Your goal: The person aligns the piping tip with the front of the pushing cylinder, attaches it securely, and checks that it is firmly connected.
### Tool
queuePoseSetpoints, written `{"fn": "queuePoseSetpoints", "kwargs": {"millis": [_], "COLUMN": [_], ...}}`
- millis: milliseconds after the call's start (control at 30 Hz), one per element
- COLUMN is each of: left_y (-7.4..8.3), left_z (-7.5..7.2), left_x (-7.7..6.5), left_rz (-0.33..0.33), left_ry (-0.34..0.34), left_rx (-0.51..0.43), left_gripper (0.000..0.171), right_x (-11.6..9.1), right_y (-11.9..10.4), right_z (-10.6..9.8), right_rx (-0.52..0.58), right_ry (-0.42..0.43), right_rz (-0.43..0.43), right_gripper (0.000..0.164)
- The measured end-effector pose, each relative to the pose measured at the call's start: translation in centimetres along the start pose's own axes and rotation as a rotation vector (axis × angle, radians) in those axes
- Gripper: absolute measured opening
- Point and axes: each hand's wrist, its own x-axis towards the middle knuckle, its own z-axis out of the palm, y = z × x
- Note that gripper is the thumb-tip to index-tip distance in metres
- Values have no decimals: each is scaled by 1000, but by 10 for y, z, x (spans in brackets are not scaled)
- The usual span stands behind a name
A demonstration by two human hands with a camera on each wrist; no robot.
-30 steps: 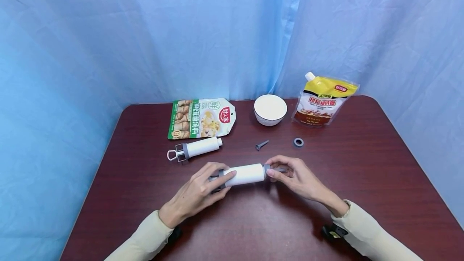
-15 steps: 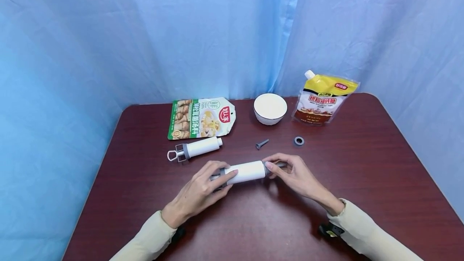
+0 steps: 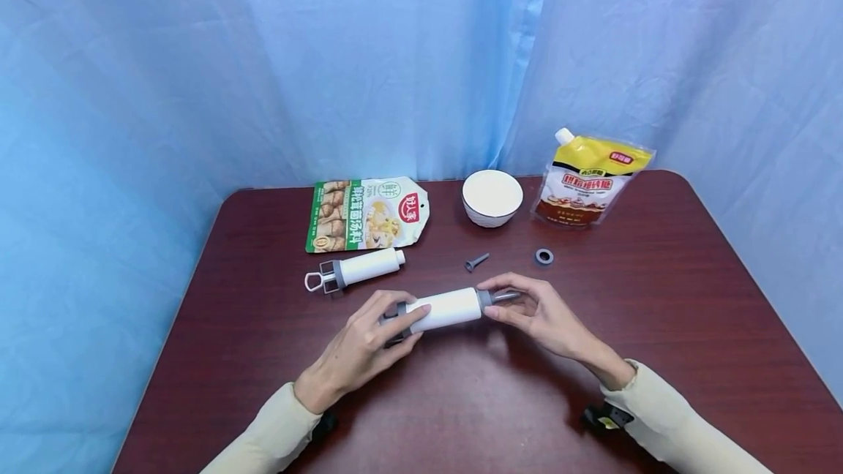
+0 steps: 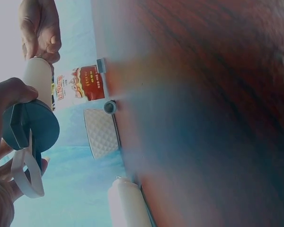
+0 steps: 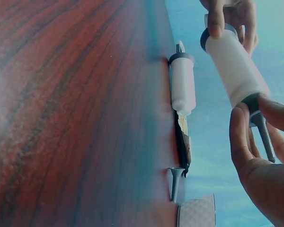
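The white syringe (image 3: 448, 310) lies almost crosswise near the middle of the head view, its long axis running left to right and rising slightly toward the right. Its grey nozzle (image 3: 485, 298) points right, the thin spout extending beyond the barrel; the grey collar (image 3: 403, 313) is at the left end, and the left wrist view shows a white pull ring (image 4: 34, 183) behind it.

Compared with half a second ago, the right thumb sits lower on the nozzle, so more grey shows between thumb and fingers, and the syringe's right end stands a little higher. The second syringe (image 3: 370, 266), at centre left, lies where it did.

The left hand (image 3: 362, 346) grips the collar end, thumb reaching onto the barrel. The right hand (image 3: 543, 317) pinches the nozzle's base between thumb and fingertips, the spout passing into the gap of that narrow hold. The syringe is thus between both hands, above the table (image 3: 461, 401), just below a loose grey nozzle (image 3: 476, 262) in the frame.
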Motion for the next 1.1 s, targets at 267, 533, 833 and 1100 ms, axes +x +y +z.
{"fn": "queuePoseSetpoints", "kwargs": {"millis": [267, 533, 833, 1100], "left_y": [2, 3, 1, 3], "left_z": [4, 8, 7, 10], "left_x": [-3, -5, -10, -8], "left_rz": [19, 0, -38, -4], "left_ry": [12, 24, 21, 15], "left_rx": [-19, -23, -28, -24], "left_gripper": [49, 54, 54, 50], "right_x": [-1, -2, -1, 4], "right_y": [-2, -5, -1, -2], "right_z": [6, 6, 1, 4], "right_rx": [-32, -25, 7, -67], "right_ry": [53, 71, -9, 32], "right_rz": [-7, -27, -16, 38], "right_gripper": [20, 23, 30, 22]}}
